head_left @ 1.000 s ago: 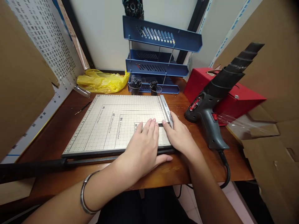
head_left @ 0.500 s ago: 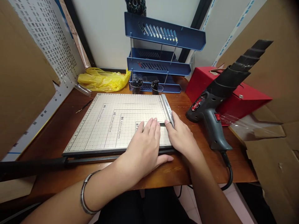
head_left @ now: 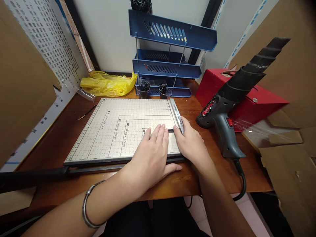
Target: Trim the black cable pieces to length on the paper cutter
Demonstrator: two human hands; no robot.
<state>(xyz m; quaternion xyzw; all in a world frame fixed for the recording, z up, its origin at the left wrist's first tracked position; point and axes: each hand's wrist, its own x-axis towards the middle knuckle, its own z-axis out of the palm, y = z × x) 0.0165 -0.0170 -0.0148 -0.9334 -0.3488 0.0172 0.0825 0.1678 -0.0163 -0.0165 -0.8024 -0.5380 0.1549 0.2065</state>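
Note:
A grey paper cutter board (head_left: 116, 131) with a printed grid lies on the wooden desk. My left hand (head_left: 150, 158) rests flat on its near right corner, fingers stretched out and together. Under those fingertips lies a thin black piece (head_left: 171, 131), its end showing between my two hands. My right hand (head_left: 191, 143) lies flat beside the left one, fingers against the cutter's metal ruler bar (head_left: 176, 115) at the board's right edge. The cutter's black handle (head_left: 32, 177) runs along the near left.
A grey heat gun (head_left: 227, 108) lies right of the board, its cord dropping off the desk. Behind it stands a red box (head_left: 247, 98). A blue tiered tray (head_left: 168, 56), two small cups of black pieces (head_left: 151, 90) and a yellow bag (head_left: 108, 84) sit at the back. Cardboard panels flank both sides.
Both hands stay in place on the board's near right corner. Only the camera view has shifted slightly.

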